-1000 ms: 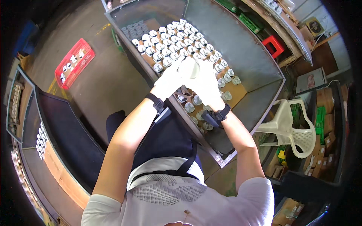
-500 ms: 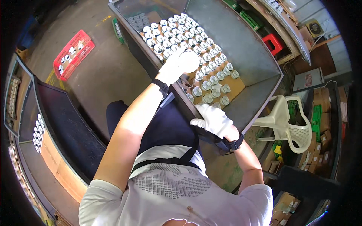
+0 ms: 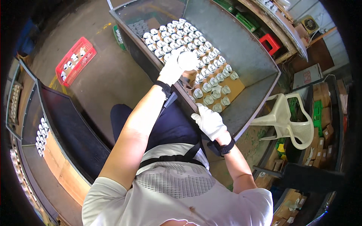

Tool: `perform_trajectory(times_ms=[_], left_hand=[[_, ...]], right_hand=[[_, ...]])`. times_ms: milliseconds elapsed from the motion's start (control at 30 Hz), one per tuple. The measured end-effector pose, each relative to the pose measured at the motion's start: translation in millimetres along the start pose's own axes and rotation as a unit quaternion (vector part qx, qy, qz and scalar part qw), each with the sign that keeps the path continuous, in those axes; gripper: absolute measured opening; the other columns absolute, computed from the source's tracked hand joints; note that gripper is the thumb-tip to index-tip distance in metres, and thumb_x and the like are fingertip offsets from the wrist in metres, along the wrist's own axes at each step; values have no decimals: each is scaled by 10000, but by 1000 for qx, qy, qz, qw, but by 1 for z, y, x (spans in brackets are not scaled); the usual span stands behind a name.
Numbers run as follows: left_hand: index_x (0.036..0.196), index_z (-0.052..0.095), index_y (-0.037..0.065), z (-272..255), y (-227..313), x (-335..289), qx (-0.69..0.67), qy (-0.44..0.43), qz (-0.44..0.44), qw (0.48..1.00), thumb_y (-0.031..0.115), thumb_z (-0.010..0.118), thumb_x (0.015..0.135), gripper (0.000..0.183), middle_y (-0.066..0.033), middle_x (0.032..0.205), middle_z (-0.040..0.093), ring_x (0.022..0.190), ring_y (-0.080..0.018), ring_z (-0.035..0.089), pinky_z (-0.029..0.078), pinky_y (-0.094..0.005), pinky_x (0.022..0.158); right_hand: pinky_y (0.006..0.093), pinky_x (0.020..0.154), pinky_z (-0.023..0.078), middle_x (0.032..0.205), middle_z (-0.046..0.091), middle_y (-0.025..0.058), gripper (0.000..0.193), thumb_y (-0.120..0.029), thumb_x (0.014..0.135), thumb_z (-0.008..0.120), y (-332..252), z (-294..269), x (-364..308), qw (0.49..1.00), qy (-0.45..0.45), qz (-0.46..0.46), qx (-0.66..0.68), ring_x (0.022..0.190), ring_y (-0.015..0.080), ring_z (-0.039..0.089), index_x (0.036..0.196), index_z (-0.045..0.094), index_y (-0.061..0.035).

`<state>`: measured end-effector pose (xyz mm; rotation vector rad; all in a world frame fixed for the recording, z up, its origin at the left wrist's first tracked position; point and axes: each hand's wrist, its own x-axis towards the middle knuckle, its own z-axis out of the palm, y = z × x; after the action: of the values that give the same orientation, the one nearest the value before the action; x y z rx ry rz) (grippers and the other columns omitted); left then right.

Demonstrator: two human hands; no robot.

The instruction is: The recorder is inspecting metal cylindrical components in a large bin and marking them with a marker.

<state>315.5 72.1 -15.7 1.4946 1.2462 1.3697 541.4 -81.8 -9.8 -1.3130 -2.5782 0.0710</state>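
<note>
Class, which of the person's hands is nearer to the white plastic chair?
Right. The right hand, at the grey bin's near edge, is left of the chair in the picture; the left hand, with a round white piece, is farther left and higher up.

Gloved hands (image 3: 171, 71), 1 holding a white piece (image 3: 187, 61).

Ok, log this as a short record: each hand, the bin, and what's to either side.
Left hand: white-gloved, holding a round white piece
Right hand: white-gloved, at the near edge of the metal bin
Metal bin: rows of pale pieces on cardboard
To the left: red crate with several items inside
To the right: white plastic chair
</note>
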Motion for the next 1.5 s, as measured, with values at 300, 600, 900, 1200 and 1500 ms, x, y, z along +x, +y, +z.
perform_trajectory(times_ms=[300, 600, 900, 1200, 1500], left_hand=[[1383, 503, 33, -1, -20, 3, 46, 14, 16, 999, 33, 657, 874, 531, -176, 1309, 606, 1192, -265, 615, 512, -386, 1023], [1367, 517, 44, 0, -36, 5, 34, 17, 55, 998, 141, 748, 852, 573, -162, 1281, 627, 1196, -272, 609, 493, -380, 1033], [1359, 538, 35, 1, -36, 5, -1, 11, 80, 997, 179, 789, 822, 610, -174, 1230, 660, 1152, -276, 644, 520, -381, 1000], [1331, 561, 28, 1, -32, 6, -24, 17, 93, 995, 102, 765, 814, 560, -157, 1182, 690, 1114, -262, 667, 530, -375, 992], [1307, 564, 22, 6, -53, 16, -45, 12, 56, 997, 172, 831, 788, 602, -154, 1190, 670, 1122, -248, 643, 525, -363, 966]], right_hand=[[465, 714, 535, 940, 704, 207, 527, -408, 987, 574, -5, -4, 1, 996, -59, 59, 42, 813, 365, 682, 1317, 549, 3], [437, 638, 509, 912, 673, 147, 492, -401, 965, 591, -7, 9, -4, 998, 5, 57, 9, 742, 312, 657, 1259, 580, -6], [457, 672, 521, 903, 676, 163, 481, -409, 959, 602, -11, 4, -2, 995, -24, 99, 17, 746, 341, 657, 1258, 590, -31], [440, 637, 515, 861, 659, 138, 457, -403, 951, 612, -11, 7, -2, 996, 8, 86, 16, 707, 314, 650, 1215, 604, -30], [433, 638, 507, 870, 655, 130, 465, -410, 944, 617, -12, 8, -2, 996, 17, 84, 28, 708, 303, 647, 1209, 606, -28]])
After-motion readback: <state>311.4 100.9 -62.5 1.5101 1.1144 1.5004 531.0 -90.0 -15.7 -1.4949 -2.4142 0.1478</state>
